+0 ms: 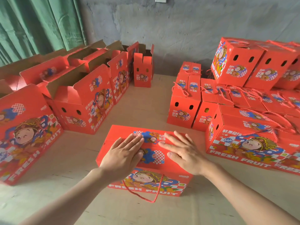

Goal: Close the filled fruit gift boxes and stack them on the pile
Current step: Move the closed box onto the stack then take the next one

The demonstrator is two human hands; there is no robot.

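A red fruit gift box (151,181) with a cartoon print stands on the cardboard-covered floor (73,159) in front of me, its top flaps folded down. My left hand (123,155) lies flat on the left part of the lid, fingers straight. My right hand (183,151) presses flat on the right part of the lid. A red rope handle (155,194) hangs down the box's front. The pile of closed boxes (243,101) rises at the right, two layers high at the back.
A row of open red boxes (84,101) with raised flaps lines the left side, back to the wall. A large box (24,133) stands at the near left. A green curtain (37,25) hangs at the back left, beside a grey wall (178,30).
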